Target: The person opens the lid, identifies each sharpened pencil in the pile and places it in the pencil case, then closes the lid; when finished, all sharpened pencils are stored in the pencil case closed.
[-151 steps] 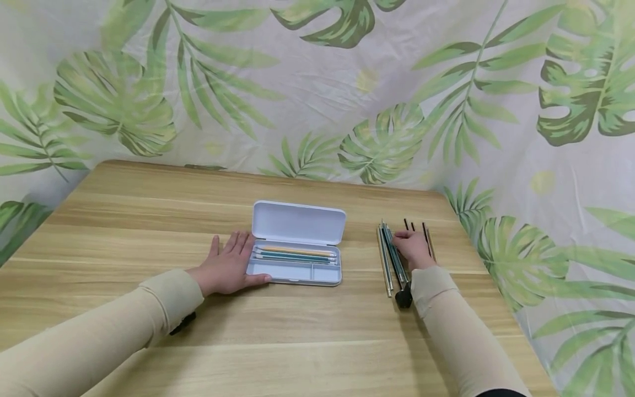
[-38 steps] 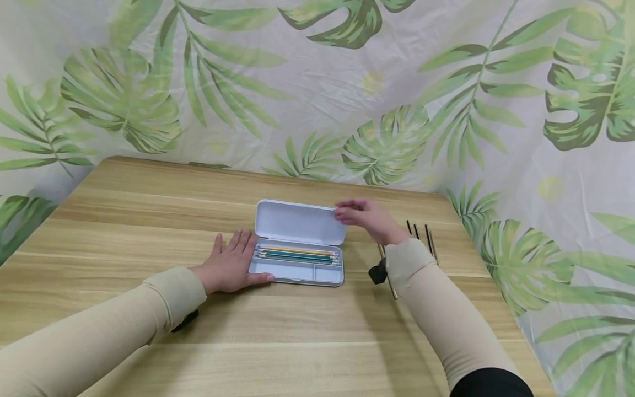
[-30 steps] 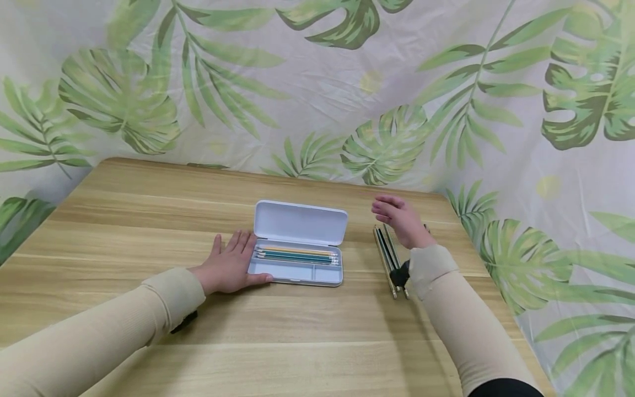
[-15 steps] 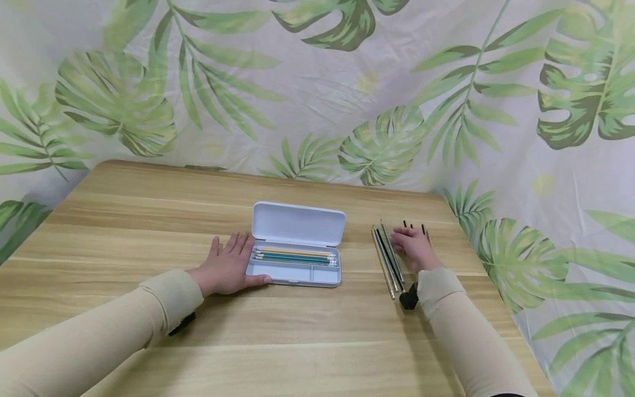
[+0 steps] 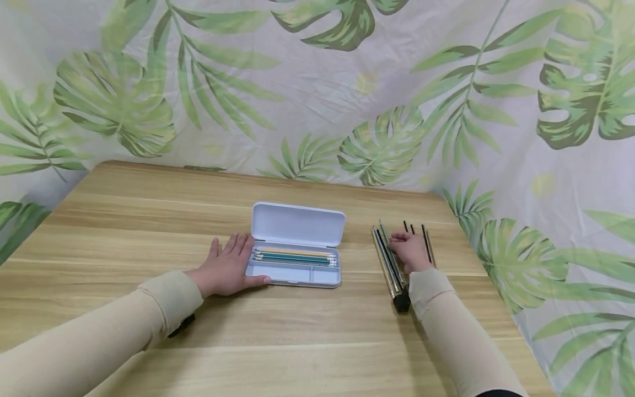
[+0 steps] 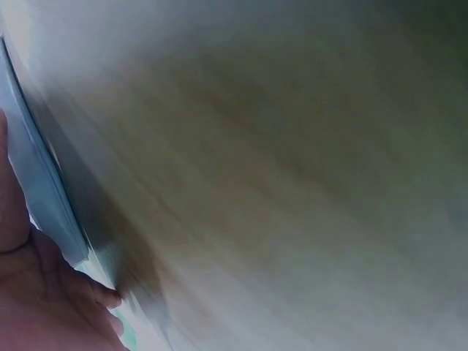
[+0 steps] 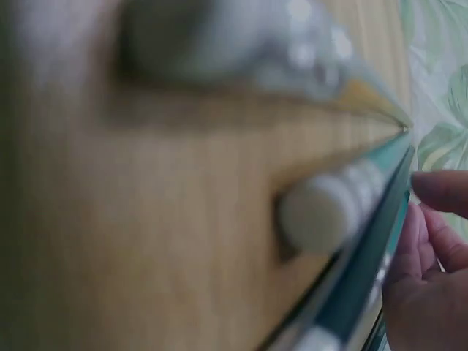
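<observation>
A pale blue pencil case point(image 5: 299, 223) lies with its lid raised at the middle of the table. Several pencils point(image 5: 296, 257), yellow and green, lie in its long rear compartment; the front compartments show bare. My left hand point(image 5: 225, 270) rests flat at the case's left end, its thumb along the front corner; the left wrist view shows the palm point(image 6: 44, 300) beside the case wall point(image 6: 44, 175). To the right, my right hand point(image 5: 410, 251) pinches a green pencil point(image 5: 386, 234) in a loose bunch. The right wrist view shows thumb and fingers point(image 7: 431, 241) at the pencil, beside white erasers point(image 7: 314, 212).
More dark and gold pencils point(image 5: 430, 245) lie right of my right hand, partly covered by it. Each wrist wears a black camera point(image 5: 402, 301). A leaf-patterned cloth point(image 5: 317, 82) hangs behind the wooden table point(image 5: 278, 342).
My right hand was over the case's raised lid, then went back right to the loose bunch and closed its fingers on a pencil. The left hand has stayed put.
</observation>
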Tool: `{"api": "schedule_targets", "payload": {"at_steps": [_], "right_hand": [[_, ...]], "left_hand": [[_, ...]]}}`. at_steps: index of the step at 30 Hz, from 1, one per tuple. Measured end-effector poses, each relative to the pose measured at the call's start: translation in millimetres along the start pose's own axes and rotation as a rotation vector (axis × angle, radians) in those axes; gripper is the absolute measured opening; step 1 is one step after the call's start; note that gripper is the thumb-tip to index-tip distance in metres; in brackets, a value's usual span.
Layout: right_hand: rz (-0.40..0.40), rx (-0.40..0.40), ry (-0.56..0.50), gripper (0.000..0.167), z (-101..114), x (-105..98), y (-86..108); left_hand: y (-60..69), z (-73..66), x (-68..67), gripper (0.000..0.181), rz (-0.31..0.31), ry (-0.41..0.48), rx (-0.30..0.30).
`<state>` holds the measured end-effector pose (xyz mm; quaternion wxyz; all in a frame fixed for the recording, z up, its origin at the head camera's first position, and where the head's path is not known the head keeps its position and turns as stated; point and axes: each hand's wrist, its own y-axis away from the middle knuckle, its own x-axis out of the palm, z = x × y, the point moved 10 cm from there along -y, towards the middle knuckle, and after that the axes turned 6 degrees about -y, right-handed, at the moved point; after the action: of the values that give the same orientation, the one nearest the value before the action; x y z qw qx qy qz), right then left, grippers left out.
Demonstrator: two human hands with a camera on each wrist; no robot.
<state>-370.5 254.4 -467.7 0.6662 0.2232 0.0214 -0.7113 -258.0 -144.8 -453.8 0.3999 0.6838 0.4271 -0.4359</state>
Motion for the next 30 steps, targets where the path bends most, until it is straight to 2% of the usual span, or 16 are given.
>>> {"api": "schedule_targets", "payload": {"at_steps": [7,17,21,24,28,30], "right_hand": [[-0.014,-0.051,0.233,0.033,9.6,3.2,-4.4],[-0.016,-0.040,0.357,0.025,13.6,3.0,-4.1],[0.024,-0.031,0.342,0.027,14.1,2.5,-3.3],[0.054,-0.055,0.320,0.031,24.5,0.6,-2.0],[0.082,-0.107,0.216,0.038,51.9,0.7,-0.3],[0.113,-0.116,0.117,0.040,65.4,4.7,0.7]], "left_hand": [[0.7,0.1,-1.3,0.119,-0.002,-0.002,-0.009],[0.5,-1.1,-0.8,0.119,-0.005,0.024,0.003],[-1.0,0.1,3.3,0.120,0.008,0.013,0.001],[-1.8,0.8,6.3,0.122,0.015,0.000,0.002],[-4.1,4.4,8.2,0.124,-0.002,-0.011,-0.001],[-5.6,6.7,9.5,0.125,-0.009,-0.012,-0.002]]}}
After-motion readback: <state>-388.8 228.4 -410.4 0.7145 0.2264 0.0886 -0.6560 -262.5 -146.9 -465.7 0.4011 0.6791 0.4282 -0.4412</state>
